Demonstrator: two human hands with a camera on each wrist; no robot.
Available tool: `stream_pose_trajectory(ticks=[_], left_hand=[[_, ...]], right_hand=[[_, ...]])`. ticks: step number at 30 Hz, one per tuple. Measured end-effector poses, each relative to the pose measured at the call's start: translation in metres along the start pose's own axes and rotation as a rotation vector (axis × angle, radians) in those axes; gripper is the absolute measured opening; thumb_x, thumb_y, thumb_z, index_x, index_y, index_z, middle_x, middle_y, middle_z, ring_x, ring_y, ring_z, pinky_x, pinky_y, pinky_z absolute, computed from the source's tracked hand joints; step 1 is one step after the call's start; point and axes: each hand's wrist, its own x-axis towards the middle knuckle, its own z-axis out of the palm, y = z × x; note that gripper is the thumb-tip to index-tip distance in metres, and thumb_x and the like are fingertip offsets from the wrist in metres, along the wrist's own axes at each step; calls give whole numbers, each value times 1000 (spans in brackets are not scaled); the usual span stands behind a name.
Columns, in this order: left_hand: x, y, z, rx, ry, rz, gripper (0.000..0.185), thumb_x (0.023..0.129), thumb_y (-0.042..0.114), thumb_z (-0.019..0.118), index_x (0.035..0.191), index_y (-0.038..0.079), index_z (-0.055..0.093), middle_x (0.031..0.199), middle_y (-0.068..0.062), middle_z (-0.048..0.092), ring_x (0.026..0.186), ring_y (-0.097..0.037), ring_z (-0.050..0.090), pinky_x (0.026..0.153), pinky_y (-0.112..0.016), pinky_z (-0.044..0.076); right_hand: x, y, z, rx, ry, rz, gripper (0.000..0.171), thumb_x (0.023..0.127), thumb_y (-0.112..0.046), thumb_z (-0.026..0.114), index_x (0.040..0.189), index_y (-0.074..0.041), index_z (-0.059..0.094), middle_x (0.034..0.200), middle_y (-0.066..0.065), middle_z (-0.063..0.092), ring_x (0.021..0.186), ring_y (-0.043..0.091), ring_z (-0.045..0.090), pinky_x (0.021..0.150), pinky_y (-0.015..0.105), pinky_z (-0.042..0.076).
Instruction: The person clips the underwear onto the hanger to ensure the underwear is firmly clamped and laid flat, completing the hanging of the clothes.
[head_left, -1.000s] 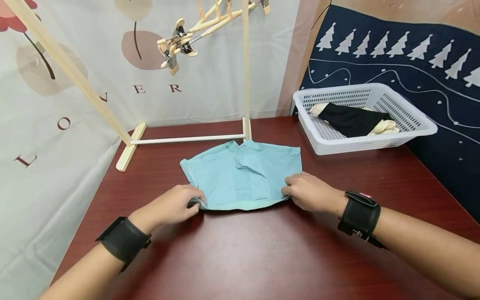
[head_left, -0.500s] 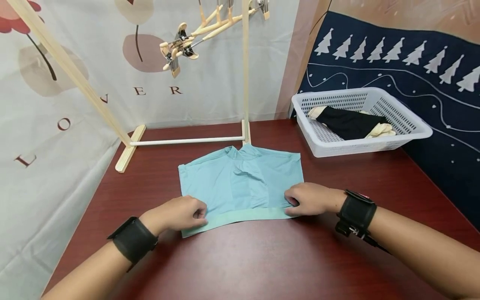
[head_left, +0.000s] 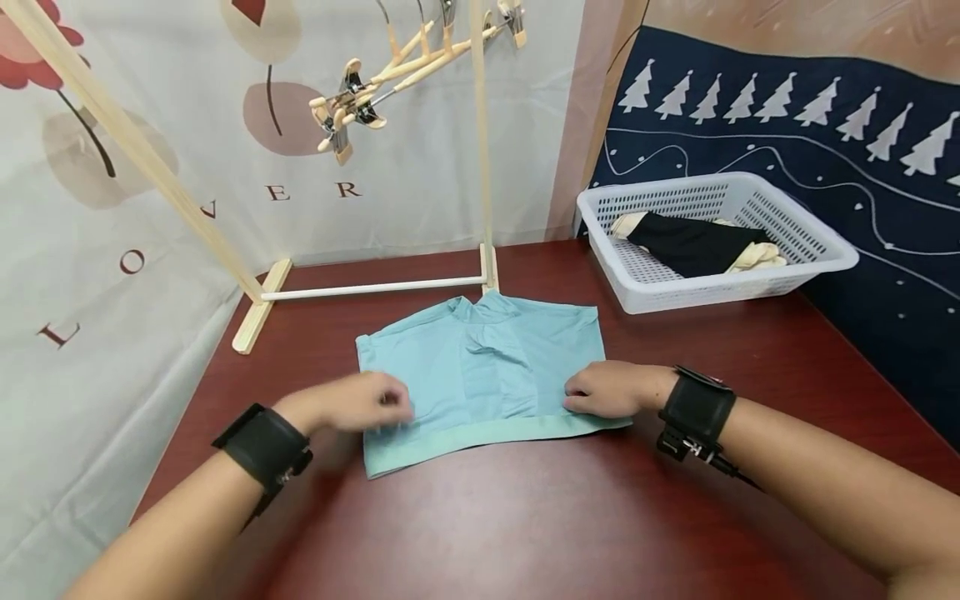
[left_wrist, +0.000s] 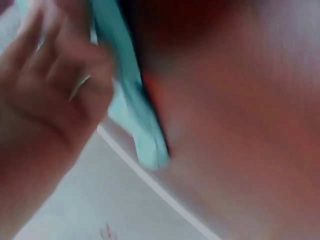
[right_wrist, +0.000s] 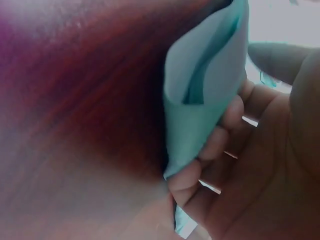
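Near table: the dark red table (head_left: 525, 533) lies bare from its near edge up to the shorts' waistband, the widest open stretch in view.
Left hand: the left hand (head_left: 358, 406) sits at the left end of the waistband, motion-blurred in both views; the left wrist view shows its fingers (left_wrist: 60, 55) loosely bent beside the cloth, and I cannot tell whether they grip it.
Right hand: the right hand (head_left: 609, 390) has its fingers (right_wrist: 220, 135) curled round the right end of the waistband, pinching the folded cloth.
Shorts: one pair of light blue shorts (head_left: 480, 367) lies flat at the table's middle, waistband toward the person, between the two hands; its far edge nearly touches the rack's foot.
Left edge: the table's left edge meets the pale printed curtain (head_left: 90, 275); a strip of bare table lies between it and the shorts.
Rack: one wooden drying rack (head_left: 480, 167) stands behind the shorts, its base bar running left to a slanted leg.
Hangers: a bunch of wooden clip hangers (head_left: 375, 79) hangs from the rack, well above the table; too overlapped to count.
Basket: one white slatted basket (head_left: 817, 250) sits at the far right corner, apart from the shorts, with bare table between.
Basket contents: one black garment (head_left: 693, 242) lies over cream cloth (head_left: 757, 257).
Wristbands: two black bands, one on each wrist.
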Motion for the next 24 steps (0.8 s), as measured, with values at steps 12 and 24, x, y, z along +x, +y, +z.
stream_pose_trajectory(ticks=[12, 24], left_hand=[[12, 57, -196, -428, 817, -106, 33, 108, 34, 37, 103, 12, 61, 93, 0, 63, 82, -11, 64, 71, -20, 52], [25, 111, -242, -594, 497, -46, 26, 104, 32, 48, 109, 15, 67, 90, 4, 72, 79, -12, 63, 79, -29, 43]], right_hand=[[-2, 4, 36, -186, 276, -13, 38, 105, -24, 47, 66, -24, 50, 59, -13, 42, 61, 1, 47, 63, 28, 42], [-2, 0, 35, -213, 362, -21, 41, 103, -23, 50, 63, -24, 50, 55, -12, 40, 58, 1, 44, 60, 27, 42]])
